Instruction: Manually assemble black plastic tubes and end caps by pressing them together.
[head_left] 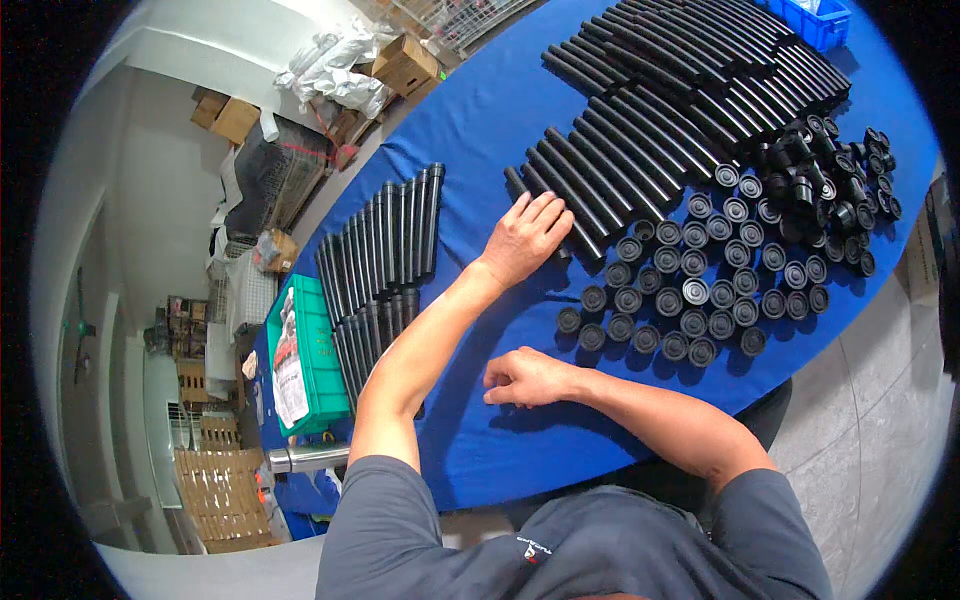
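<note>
My left hand (528, 236) lies over the near-left end of a row of black tubes (583, 185). Its fingers curl around the outermost black tube (514, 181), which is partly hidden beneath the palm. Closer to me, my right hand (528, 378) is closed just above the blue cloth, fingers curled in, and nothing shows in it. To its right, round black caps (674, 346) with ringed faces are spread out in loose rows. Left of my left hand, other black tubes with a wider collar at one end (434, 215) lie side by side in two rows.
A blue cloth (470, 440) covers the rounded table. More black tubes (690, 60) are stacked at the far side, beside a heap of black caps (825, 180). A blue bin (815, 22) stands at the far right edge, a green crate (310, 375) at the left edge.
</note>
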